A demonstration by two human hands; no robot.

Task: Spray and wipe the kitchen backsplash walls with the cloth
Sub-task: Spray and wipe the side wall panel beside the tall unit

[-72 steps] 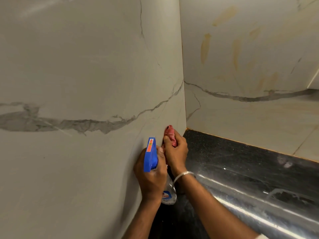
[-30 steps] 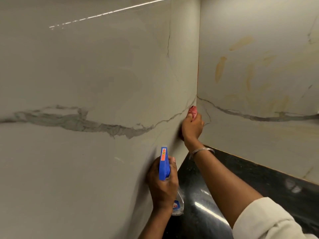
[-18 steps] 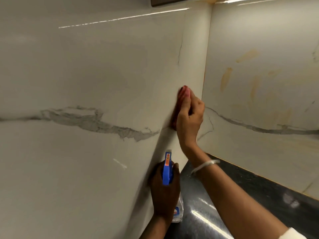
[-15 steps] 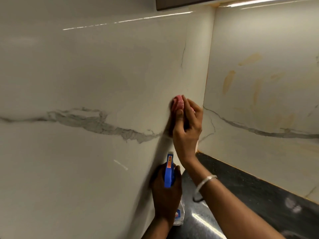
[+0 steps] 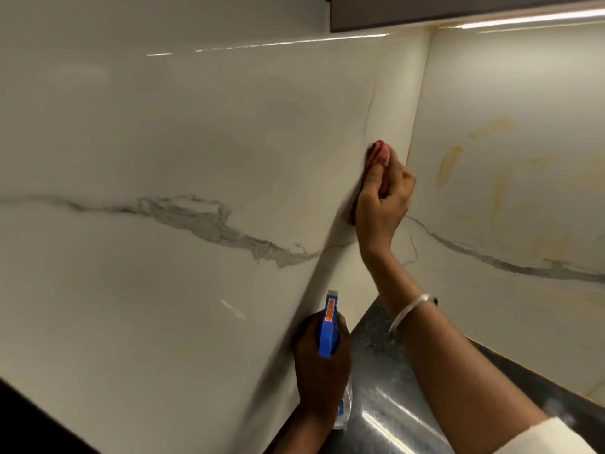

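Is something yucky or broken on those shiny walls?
Yes. The right-hand white marble wall has yellowish-orange streaks beside the corner, which look like stains. The grey lines are only marble veining. Nothing looks broken.

Under-cabinet strip light (image 5: 523,19) glares on glossy, slightly blurred wall (image 5: 163,126).

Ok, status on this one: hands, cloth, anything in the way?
Right hand pressing pink cloth on left backsplash wall, near the corner. Left hand gripping spray bottle, low. Nothing in the way.
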